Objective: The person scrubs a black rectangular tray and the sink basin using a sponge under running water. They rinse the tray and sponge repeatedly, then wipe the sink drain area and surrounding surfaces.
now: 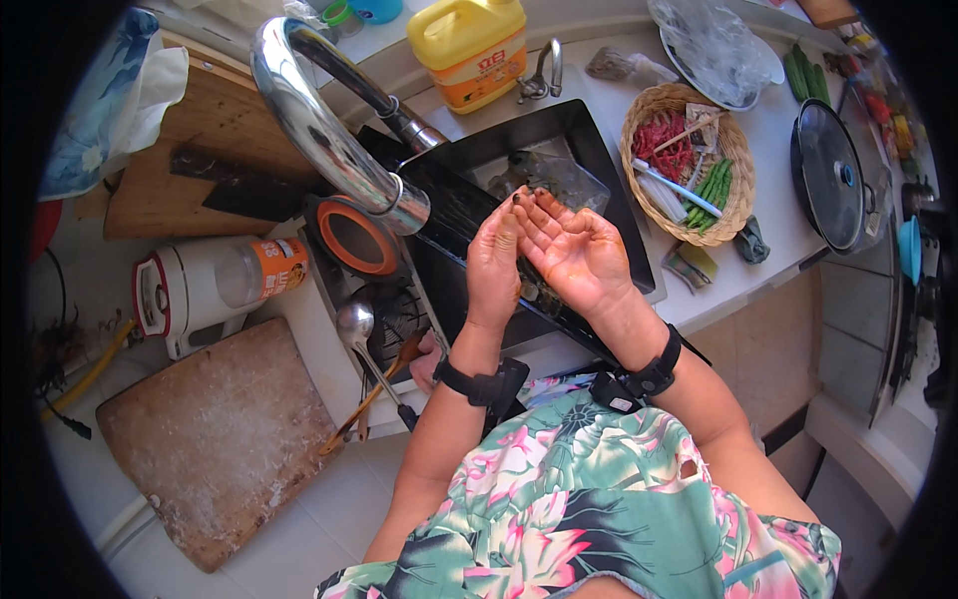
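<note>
My left hand (492, 266) and my right hand (580, 258) are close together over the black sink (617, 157). The right palm faces up, wet, with brownish smears and nothing visible resting in it. My left hand is turned on edge, its fingertips meeting the right fingers; its palm is hidden. Dark residue shows around the fingertips. Beyond them in the basin lies a clear plastic container or bag (587, 186) with dark bits on it. A chrome gooseneck faucet (337, 142) arches to the left of my hands.
Right of the sink are a wicker basket (635, 120) with green and red beans and a lidded pan (827, 176). A yellow detergent jug (471, 56) stands behind. Leftward are an orange-rimmed strainer (358, 236), a ladle (355, 322), a white appliance (206, 288) and a cutting board (217, 427).
</note>
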`<move>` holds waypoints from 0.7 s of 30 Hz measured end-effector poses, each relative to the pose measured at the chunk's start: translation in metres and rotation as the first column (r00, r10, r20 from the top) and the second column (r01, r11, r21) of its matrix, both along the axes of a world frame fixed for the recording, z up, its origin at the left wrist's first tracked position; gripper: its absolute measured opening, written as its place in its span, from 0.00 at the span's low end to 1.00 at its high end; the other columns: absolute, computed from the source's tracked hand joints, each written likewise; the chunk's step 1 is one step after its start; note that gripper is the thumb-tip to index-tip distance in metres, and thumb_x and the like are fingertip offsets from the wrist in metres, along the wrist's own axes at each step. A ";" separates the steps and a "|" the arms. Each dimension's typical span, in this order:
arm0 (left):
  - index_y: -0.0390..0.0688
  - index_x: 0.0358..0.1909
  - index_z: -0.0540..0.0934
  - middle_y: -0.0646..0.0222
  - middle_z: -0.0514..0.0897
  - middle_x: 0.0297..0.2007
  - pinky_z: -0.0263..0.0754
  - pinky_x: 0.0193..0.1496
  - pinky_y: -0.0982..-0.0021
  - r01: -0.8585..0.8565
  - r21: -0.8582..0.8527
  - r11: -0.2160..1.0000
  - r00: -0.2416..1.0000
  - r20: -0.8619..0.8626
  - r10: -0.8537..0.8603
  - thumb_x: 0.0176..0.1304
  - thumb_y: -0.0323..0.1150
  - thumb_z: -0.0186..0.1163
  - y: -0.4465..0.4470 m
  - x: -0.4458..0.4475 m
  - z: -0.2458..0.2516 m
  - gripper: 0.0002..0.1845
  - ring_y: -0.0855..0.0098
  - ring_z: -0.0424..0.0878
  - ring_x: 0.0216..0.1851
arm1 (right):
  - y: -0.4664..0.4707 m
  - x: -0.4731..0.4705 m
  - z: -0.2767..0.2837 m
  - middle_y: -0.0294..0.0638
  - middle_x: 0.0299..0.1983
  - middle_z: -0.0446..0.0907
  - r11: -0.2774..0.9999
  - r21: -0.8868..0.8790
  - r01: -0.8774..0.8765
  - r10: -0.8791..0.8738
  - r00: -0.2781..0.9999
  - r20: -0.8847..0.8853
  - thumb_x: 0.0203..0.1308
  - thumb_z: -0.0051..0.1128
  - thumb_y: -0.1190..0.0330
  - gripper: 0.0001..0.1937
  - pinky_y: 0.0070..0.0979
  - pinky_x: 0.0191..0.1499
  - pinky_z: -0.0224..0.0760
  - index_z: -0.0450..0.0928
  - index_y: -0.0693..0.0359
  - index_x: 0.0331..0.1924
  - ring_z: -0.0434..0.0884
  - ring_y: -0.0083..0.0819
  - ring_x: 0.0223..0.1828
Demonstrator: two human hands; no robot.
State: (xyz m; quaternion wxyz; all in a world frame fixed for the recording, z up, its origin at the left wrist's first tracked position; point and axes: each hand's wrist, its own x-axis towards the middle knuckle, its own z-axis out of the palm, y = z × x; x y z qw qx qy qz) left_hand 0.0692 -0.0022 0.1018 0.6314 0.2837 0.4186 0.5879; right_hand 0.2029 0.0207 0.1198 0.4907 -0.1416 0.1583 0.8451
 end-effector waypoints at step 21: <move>0.39 0.56 0.82 0.49 0.79 0.66 0.70 0.73 0.54 0.081 0.093 0.992 0.942 0.319 -0.106 0.79 0.50 0.55 0.014 0.006 0.003 0.23 0.55 0.77 0.68 | -0.008 0.007 0.004 0.56 0.61 0.80 0.998 0.000 -0.060 0.059 0.988 -0.144 0.60 0.48 0.71 0.26 0.30 0.55 0.76 0.74 0.71 0.63 0.81 0.39 0.54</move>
